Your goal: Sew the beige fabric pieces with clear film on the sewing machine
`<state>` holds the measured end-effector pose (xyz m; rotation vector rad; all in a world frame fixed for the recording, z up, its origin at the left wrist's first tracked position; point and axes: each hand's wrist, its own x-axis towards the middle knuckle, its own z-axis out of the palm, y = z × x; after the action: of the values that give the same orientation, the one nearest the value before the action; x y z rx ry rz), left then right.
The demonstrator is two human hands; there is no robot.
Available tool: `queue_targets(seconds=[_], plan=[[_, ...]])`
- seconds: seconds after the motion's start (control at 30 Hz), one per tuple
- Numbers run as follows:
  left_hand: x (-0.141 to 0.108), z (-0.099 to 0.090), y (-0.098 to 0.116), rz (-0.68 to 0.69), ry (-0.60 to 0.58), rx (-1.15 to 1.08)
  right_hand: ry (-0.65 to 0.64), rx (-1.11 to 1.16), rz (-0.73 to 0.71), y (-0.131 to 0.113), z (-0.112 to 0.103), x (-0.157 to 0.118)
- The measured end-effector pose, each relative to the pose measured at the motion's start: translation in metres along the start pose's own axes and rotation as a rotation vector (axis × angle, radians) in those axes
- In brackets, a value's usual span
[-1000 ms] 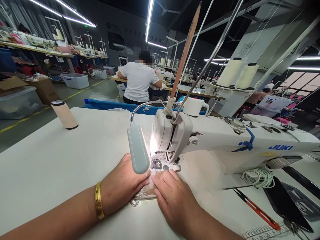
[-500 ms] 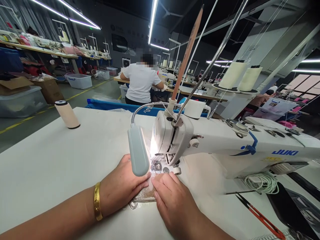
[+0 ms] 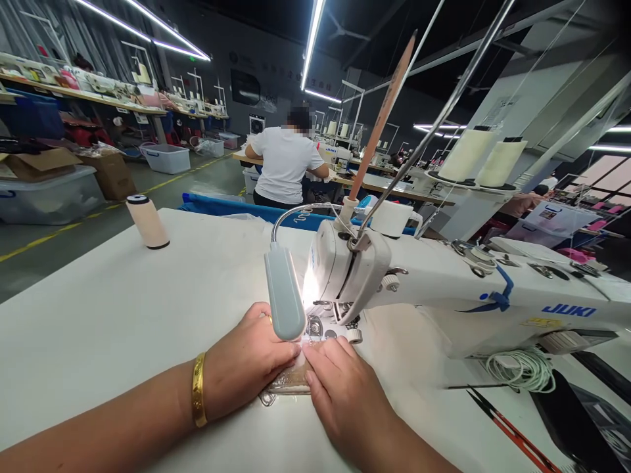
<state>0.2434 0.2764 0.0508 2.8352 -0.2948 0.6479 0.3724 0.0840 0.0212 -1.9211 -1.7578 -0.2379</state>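
Observation:
My left hand [image 3: 249, 358], with a gold bangle at the wrist, lies at the sewing machine [image 3: 340, 269] below the needle area, its fingers bent and partly hidden by a grey lamp [image 3: 286, 295]. Opposite it, my right hand [image 3: 345, 384] has its fingers pressed together, fingertips close to the left thumb. Between both hands shows a brown, shiny flat piece [image 3: 290, 380] on the machine bed, with a small metal loop [image 3: 267, 399] at its near left corner. Whatever the fingertips pinch is too small and covered to name.
A beige thread cone [image 3: 148, 223] stands on the white table [image 3: 98, 328] at the left. Orange-handled tweezers [image 3: 513, 430] and a coil of pale green cord [image 3: 520, 369] lie at the right. A white mug [image 3: 392, 219] stands behind the machine; a co-worker [image 3: 286, 161] sits beyond.
The whole view has shifted slightly, so things appear a little farther right. Both hands stay at the same place by the needle, with the fingertips barely moved.

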Motion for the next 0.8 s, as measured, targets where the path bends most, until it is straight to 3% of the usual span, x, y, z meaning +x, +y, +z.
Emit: queue_targets(seconds=[0.8], plan=[[-0.001,0.0,0.002,0.041,-0.021,-0.052,-0.016,0.071,0.029,0.002,-0.012,0.003]])
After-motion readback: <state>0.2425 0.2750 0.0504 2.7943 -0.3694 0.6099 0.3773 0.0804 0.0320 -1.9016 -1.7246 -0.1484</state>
